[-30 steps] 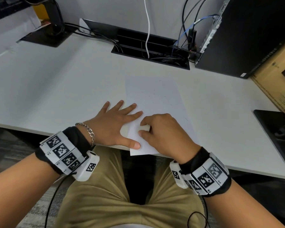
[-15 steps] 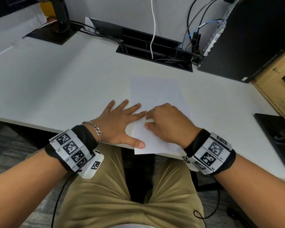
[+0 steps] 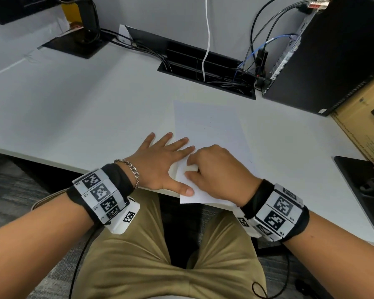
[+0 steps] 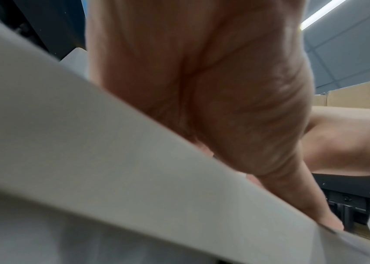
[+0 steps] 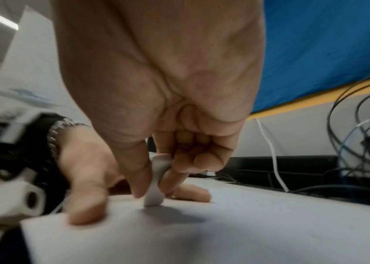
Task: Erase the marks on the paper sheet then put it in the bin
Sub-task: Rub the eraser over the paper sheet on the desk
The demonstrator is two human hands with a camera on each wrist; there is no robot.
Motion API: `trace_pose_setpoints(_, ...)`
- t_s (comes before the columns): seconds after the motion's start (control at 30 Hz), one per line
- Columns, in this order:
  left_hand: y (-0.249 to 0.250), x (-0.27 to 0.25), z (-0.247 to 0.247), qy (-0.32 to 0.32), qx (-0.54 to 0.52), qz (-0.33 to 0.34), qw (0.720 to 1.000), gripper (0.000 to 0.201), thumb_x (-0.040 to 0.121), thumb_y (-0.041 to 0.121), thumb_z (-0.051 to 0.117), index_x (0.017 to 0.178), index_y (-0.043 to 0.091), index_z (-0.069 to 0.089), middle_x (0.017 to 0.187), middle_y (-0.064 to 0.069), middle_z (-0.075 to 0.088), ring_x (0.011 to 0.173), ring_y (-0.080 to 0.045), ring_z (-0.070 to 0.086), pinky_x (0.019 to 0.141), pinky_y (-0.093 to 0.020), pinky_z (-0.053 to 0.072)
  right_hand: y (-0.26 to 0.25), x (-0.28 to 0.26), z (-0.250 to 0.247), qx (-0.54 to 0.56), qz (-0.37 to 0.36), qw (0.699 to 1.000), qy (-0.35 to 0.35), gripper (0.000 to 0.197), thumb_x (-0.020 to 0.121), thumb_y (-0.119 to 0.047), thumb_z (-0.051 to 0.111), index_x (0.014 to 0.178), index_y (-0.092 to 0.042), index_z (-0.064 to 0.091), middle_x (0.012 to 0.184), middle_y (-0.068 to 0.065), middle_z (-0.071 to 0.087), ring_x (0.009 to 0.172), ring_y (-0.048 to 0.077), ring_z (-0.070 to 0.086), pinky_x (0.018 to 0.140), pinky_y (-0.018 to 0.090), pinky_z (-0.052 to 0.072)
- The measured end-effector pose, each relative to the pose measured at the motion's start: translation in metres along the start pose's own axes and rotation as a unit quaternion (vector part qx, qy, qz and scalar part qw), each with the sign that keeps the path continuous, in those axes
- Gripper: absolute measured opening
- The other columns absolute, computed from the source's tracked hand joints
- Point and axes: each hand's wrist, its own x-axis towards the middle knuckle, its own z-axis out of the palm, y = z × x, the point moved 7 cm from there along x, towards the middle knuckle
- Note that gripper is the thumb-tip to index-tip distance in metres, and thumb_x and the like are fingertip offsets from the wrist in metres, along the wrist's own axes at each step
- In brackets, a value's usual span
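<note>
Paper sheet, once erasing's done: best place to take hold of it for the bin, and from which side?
Judging from its pose, the near edge of the paper sheet: it overhangs the desk front toward the lap, so a thumb-over, fingers-under pinch from the person's side should work. The rest lies flat with no liftable edge. The left hand presses there; the right hand pinches the eraser.

Both forearms are bare. Each wrist carries a black fabric wrist cuff (image 3: 117, 180) wrapped by a white band of square black-and-white coded markers (image 3: 98, 192); the right wrist's marker band (image 3: 279, 212) is the same. A white plastic camera housing (image 3: 125, 219) hangs under the left cuff, with a thin black cable (image 3: 78, 262) trailing from it. A silver chain-link bracelet (image 3: 130, 169) circles the left wrist. Khaki trousers (image 3: 138, 266) cover the lap.
</note>
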Motion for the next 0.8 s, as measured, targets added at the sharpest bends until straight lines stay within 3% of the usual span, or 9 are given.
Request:
trace_pose_setpoints(0.2, -0.001, 0.001, 0.0, -0.007, 0.009, -0.005, 1.0, 0.125, 0.069, 0.102, 0.048, 0.164, 0.046, -0.011, 0.17, 0.023, -0.02, 0.157, -0.014, -0.026, 0.123, -0.053, -0.023, 0.023, 0.011, -0.009, -0.008, 0.041, 0.999, 0.017, 0.039, 0.097, -0.046, 0.058, 0.128, -0.025, 0.067, 0.117, 0.004, 0.07, 0.108, 0.024, 0.064, 0.086, 0.035, 0.051)
trace_pose_setpoints(0.33, -0.001, 0.001, 0.001, -0.007, -0.001, -0.002, 1.0, 0.125, 0.068, 0.102, 0.049, 0.163, 0.048, -0.011, 0.17, 0.023, -0.019, 0.157, -0.013, -0.026, 0.123, -0.053, -0.022, -0.001, 0.002, -0.002, -0.011, -0.023, 1.0, -0.001, 0.033, 0.098, -0.037, 0.058, 0.122, -0.019, 0.071, 0.108, 0.003, 0.071, 0.105, 0.022, 0.064, 0.088, 0.039, 0.053)
trace_pose_setpoints(0.5, -0.002, 0.002, 0.001, -0.006, 0.006, -0.003, 1.0, 0.125, 0.068, 0.103, 0.047, 0.163, 0.047, -0.012, 0.17, 0.023, -0.02, 0.157, -0.013, -0.027, 0.123, -0.052, -0.024, 0.022, 0.012, -0.007, 0.003, 0.033, 0.999, 0.014, 0.04, 0.097, -0.047, 0.058, 0.129, -0.025, 0.067, 0.116, 0.003, 0.07, 0.11, 0.024, 0.063, 0.089, 0.035, 0.052)
trace_pose_setpoints(0.6, -0.003, 0.002, 0.001, -0.008, 0.006, -0.006, 1.0, 0.126, 0.068, 0.103, 0.047, 0.163, 0.046, -0.012, 0.17, 0.023, -0.021, 0.157, -0.013, -0.026, 0.123, -0.052, -0.023, 0.016, 0.008, 0.0, -0.006, 0.008, 1.0, 0.013, 0.041, 0.098, -0.045, 0.058, 0.131, -0.023, 0.066, 0.118, 0.004, 0.07, 0.112, 0.023, 0.063, 0.092, 0.038, 0.052)
trace_pose_setpoints(0.8, -0.002, 0.002, 0.001, -0.025, 0.022, -0.003, 0.999, 0.125, 0.068, 0.103, 0.044, 0.163, 0.045, -0.014, 0.169, 0.023, -0.023, 0.156, -0.014, -0.027, 0.123, -0.053, -0.022, 0.045, -0.003, -0.01, 0.033, 0.026, 0.999, 0.017, 0.031, 0.094, -0.047, 0.064, 0.117, -0.028, 0.073, 0.106, -0.006, 0.073, 0.098, 0.016, 0.065, 0.086, 0.036, 0.054)
